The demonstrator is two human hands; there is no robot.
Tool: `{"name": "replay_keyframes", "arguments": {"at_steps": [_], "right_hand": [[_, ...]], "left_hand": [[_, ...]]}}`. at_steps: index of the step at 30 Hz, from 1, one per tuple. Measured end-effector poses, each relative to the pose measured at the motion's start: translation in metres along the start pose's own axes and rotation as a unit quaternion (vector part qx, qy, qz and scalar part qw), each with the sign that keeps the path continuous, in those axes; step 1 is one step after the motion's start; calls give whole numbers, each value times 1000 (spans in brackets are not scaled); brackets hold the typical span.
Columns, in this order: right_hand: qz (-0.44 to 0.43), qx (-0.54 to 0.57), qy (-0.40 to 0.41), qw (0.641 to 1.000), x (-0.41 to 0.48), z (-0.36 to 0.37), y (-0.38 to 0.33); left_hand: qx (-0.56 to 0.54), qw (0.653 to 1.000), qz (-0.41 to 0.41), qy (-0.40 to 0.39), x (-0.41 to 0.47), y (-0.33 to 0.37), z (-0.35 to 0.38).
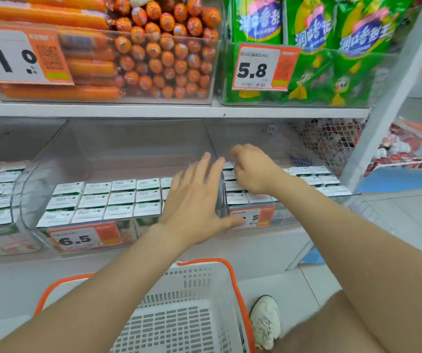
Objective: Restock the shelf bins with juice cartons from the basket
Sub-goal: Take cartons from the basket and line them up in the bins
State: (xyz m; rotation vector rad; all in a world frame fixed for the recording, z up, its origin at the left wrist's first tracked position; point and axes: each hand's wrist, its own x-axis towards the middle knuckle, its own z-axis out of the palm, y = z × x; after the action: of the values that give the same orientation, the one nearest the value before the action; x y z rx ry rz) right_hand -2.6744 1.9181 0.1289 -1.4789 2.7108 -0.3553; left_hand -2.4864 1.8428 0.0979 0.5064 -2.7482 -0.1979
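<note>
Rows of juice cartons (108, 197) with white tops fill the middle clear shelf bin (52, 159). The right bin (352, 200) holds more cartons (314, 177). My left hand (194, 202) hovers flat with fingers spread over the divider between the two bins, holding nothing. My right hand (253, 169) reaches into the right bin, its fingers curled down onto the carton tops at the back left; whether it grips one is hidden. The white basket (179, 319) with orange handles stands on the floor below my arms, and the part I see holds no cartons.
Bins of orange sausages (159, 59) and green snack bags (332, 47) sit on the shelf above. Price tags reading 6.5 (82, 238) and 5.8 (255, 67) hang on bin fronts. A white shelf post (388, 98) rises at right. My shoe (265, 319) is beside the basket.
</note>
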Motion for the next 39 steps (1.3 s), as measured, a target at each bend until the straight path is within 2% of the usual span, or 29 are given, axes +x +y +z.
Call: {"name": "replay_keyframes", "arguments": {"at_steps": [3, 6, 13, 19, 23, 26, 31, 34, 37, 39], "right_hand": [[-18, -22, -81, 996, 18, 0, -4], [-31, -1, -126, 992, 36, 0, -2], [-37, 62, -168, 983, 54, 1, 4], [-20, 109, -198, 974, 41, 2, 10], [-30, 89, -143, 985, 27, 13, 11], [-44, 105, -62, 992, 13, 9, 25], [36, 133, 72, 988, -6, -5, 80], [44, 98, 59, 992, -11, 2, 94], [37, 97, 24, 994, -9, 11, 94], [26, 61, 3, 998, -6, 14, 92]], "left_hand": [[18, 1000, 12, 8, -1, -6, 11], [22, 999, 16, 31, -3, -9, 17], [82, 996, 17, 43, -1, -4, 20], [69, 997, 7, 29, -1, -2, 19], [71, 997, 5, 23, -2, -2, 17], [62, 998, -5, 23, -3, 0, 13], [65, 998, -12, 6, 6, 13, 3], [77, 996, 31, 14, 17, 27, -1], [126, 988, 85, 5, 29, 41, 5], [171, 981, 92, -12, 34, 47, 11]]}}
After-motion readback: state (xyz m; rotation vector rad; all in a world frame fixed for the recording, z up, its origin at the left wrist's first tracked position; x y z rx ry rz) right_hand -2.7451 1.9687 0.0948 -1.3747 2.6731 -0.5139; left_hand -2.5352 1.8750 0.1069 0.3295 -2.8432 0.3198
